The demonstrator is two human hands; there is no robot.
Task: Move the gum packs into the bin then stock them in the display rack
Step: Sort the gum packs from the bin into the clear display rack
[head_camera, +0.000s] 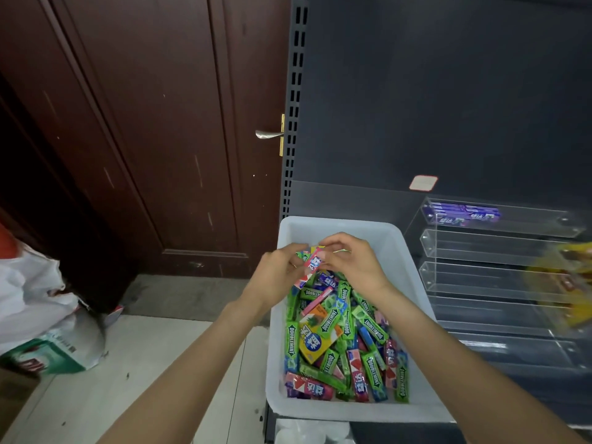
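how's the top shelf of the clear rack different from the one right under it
The top tier of the clear display rack holds a row of purple gum packs lying flat at its left end; the second tier shows no packs. The top tier sits higher and further back, the second tier lower and nearer. Both are long clear troughs against the dark shelving, right of the white bin.

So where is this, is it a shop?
Probably a small shop, maybe its stockroom corner. There is a dark metal shop shelf, a clear display rack with tiers for sweets, and a white bin full of gum packs waiting to go out.
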